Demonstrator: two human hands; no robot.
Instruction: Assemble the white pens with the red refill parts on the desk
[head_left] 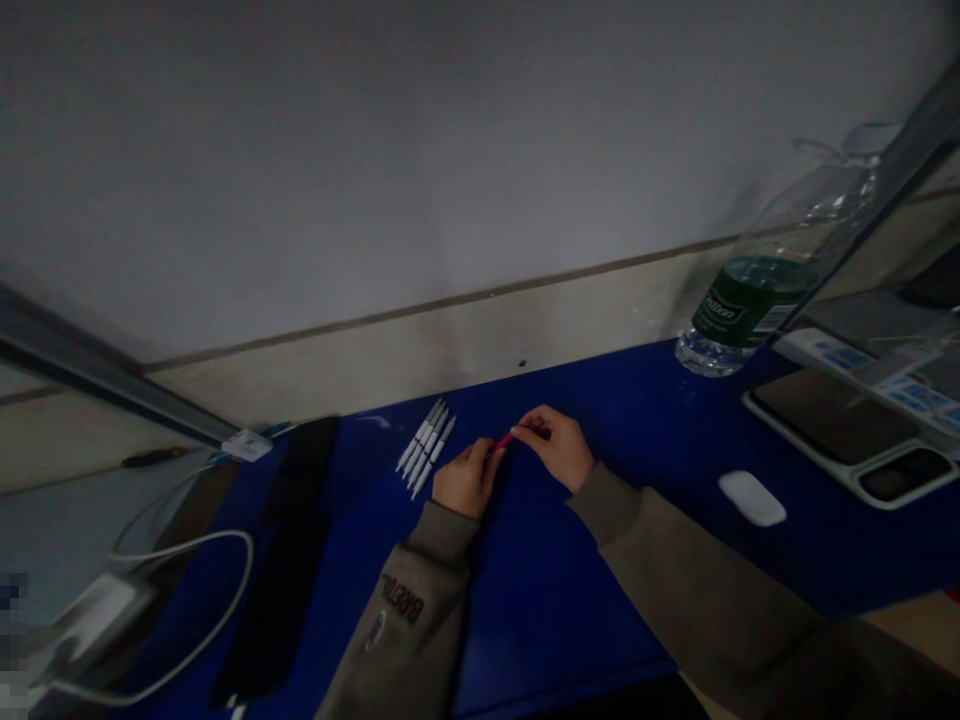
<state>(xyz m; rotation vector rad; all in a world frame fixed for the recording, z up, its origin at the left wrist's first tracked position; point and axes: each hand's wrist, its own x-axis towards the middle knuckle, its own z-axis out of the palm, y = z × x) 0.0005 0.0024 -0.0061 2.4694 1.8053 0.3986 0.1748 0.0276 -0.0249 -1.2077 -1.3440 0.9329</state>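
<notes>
My left hand [469,478] and my right hand [553,447] meet above the blue tabletop [600,390], their fingertips pinching a slim red piece [504,440] from either side. It may be a pen part, but it is too small to tell, and my fingers hide its ends. Just left of my left hand, several white pens [426,447] lie side by side, not touching either hand. Both sleeves are olive-brown, and the left one has dark lettering.
A partly filled water bottle [765,280] stands at the back right. A white computer mouse [752,498] lies to the right, near a white-framed tablet-like device [840,425]. At left lie a long black object [292,540] and a white cable [191,620]. A wall rises behind the table.
</notes>
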